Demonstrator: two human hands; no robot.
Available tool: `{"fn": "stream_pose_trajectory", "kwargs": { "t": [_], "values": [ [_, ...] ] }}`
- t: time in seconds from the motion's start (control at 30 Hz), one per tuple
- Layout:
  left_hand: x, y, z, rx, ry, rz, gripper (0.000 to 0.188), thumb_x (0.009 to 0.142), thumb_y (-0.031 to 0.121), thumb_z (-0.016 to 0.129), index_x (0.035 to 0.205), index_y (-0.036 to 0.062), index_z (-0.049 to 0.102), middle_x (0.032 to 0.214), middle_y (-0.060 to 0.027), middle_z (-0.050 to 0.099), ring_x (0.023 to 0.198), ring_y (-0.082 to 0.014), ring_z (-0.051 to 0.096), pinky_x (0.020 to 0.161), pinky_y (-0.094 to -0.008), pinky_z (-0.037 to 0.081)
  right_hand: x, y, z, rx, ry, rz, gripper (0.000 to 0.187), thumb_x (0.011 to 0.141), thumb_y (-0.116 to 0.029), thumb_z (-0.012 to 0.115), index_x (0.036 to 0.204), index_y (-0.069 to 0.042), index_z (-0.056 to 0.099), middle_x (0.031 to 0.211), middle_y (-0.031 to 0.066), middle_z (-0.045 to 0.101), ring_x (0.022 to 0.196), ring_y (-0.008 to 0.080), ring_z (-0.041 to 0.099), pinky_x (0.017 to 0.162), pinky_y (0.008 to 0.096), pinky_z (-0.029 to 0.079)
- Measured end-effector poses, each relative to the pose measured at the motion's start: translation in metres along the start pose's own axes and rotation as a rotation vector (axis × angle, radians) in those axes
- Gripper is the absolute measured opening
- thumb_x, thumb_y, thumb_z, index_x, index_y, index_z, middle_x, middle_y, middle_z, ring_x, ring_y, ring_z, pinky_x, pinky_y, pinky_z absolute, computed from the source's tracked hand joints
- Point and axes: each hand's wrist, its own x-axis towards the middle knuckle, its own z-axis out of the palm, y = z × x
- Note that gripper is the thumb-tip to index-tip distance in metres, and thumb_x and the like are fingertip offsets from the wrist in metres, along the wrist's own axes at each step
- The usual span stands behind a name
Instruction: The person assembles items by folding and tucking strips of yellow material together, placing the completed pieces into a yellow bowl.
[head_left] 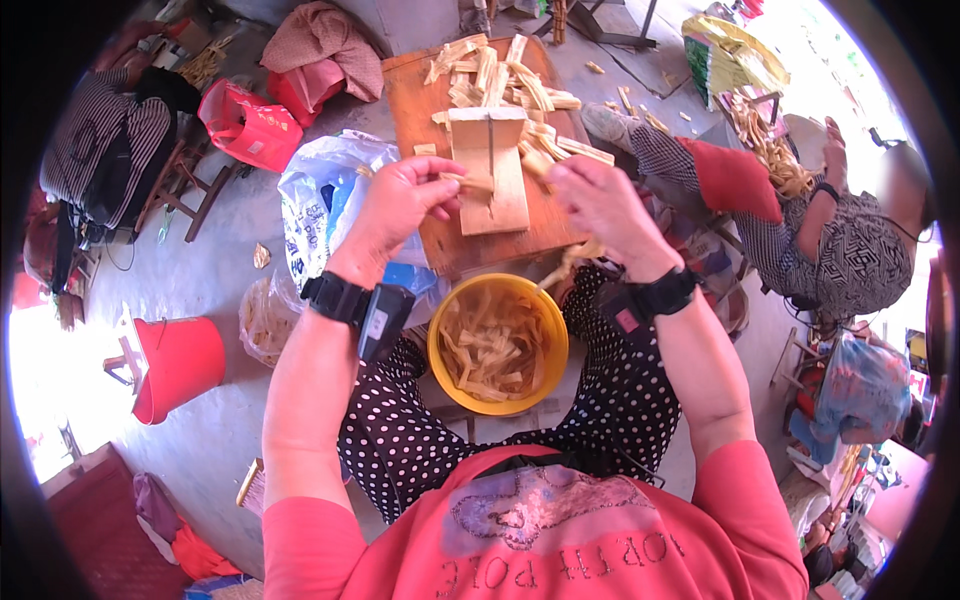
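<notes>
My left hand [405, 208] pinches a short pale yellow strip [472, 182] over a small wooden stand. This stand [508, 205] has a flat base and an upright block with a dark slit down it. To its right, my right hand [612, 212] is curled and slightly blurred, its fingertips closed at the end of a pale piece [537, 164]. Below that hand, a longer twisted strip [572, 260] reaches down to the rim of a yellow bucket [437, 357]. Inside the bucket lie many flat pale strips [495, 345]. More strips [500, 80] are heaped behind the stand.
The stand rests on an orange-brown wooden board [415, 110]. White plastic bags [310, 200] lie to its left, near a red bag [250, 128]. A red bucket [180, 368] stands farther left. Another person [860, 250] sits at the right beside a bundle of strips [765, 145].
</notes>
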Motion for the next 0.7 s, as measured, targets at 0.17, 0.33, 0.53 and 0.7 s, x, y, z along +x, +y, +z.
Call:
{"fn": "stream_pose_trajectory", "kwargs": {
  "t": [0.17, 0.33, 0.53, 0.7],
  "values": [
    [-0.097, 0.017, 0.069, -0.071, -0.139, 0.007, 0.030, 0.122, 0.010, 0.083, 0.151, 0.0031, 0.087, 0.125, -0.0020, 0.090, 0.107, -0.0088, 0.084, 0.091, -0.0262, 0.064, -0.079, -0.003, 0.042, -0.126, -0.195, 0.022, 0.037, 0.126, -0.038, 0.085, 0.111, -0.005, 0.079, 0.089, -0.0103, 0.061, 0.075, 0.0028, 0.050, 0.063, 0.0279, 0.039],
    [-0.194, -0.003, 0.079, -0.036, -0.001, 0.057, 0.031, 0.130, 0.029, 0.079, 0.143, 0.0025, 0.087, 0.108, 0.0022, 0.084, 0.095, -0.0087, 0.078, 0.087, -0.0257, 0.060, -0.165, -0.010, 0.062, 0.093, -0.184, 0.162, 0.031, 0.127, -0.035, 0.084, 0.116, -0.006, 0.082, 0.092, -0.0093, 0.066, 0.076, 0.0019, 0.053, 0.067, 0.0246, 0.041],
    [-0.269, -0.071, 0.105, 0.046, 0.080, 0.067, 0.034, 0.132, 0.032, 0.074, 0.122, 0.0034, 0.089, 0.097, 0.0022, 0.081, 0.087, -0.0071, 0.070, 0.082, -0.0285, 0.058, -0.243, 0.044, 0.063, 0.320, -0.254, 0.183, 0.027, 0.128, -0.031, 0.083, 0.119, -0.006, 0.082, 0.091, -0.0090, 0.065, 0.072, 0.0019, 0.050, 0.065, 0.0240, 0.036],
    [-0.307, -0.155, 0.151, 0.245, 0.103, -0.011, 0.031, 0.126, 0.031, 0.079, 0.127, 0.0017, 0.091, 0.102, -0.0057, 0.086, 0.094, -0.0164, 0.077, 0.089, -0.0355, 0.062, -0.285, 0.083, 0.034, 0.112, -0.176, 0.221, 0.032, 0.130, -0.037, 0.075, 0.131, -0.007, 0.087, 0.091, -0.0058, 0.069, 0.070, 0.0051, 0.055, 0.061, 0.0254, 0.041]
  ]
}}
